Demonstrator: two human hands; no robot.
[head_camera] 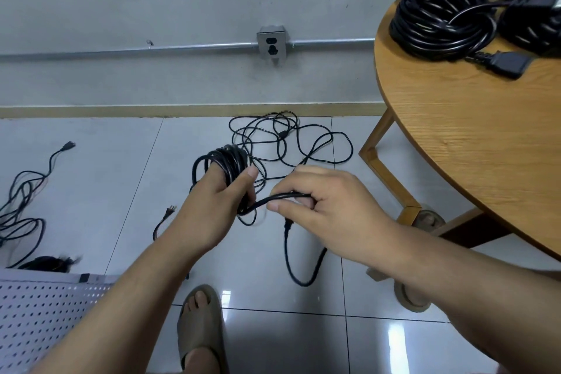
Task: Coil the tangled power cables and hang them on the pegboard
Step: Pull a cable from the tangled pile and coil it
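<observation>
Head view. Your left grip point(212, 206) is closed round a black cable coil point(226, 161), its loops wrapped over the fingers. Your right grip point(328, 203) pinches the free strand point(274, 199) running from the coil, just beside it. A loose tangle point(282, 140) lies on the floor tiles point(121, 161) beyond. More coiled cables point(440, 18) sit on the round desk point(455, 130), right. White pegboard point(45, 313) at lower left.

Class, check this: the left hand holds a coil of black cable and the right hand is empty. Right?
No. In the head view the left hand holds the coil, but the right hand grips the cable's loose stretch.
</observation>
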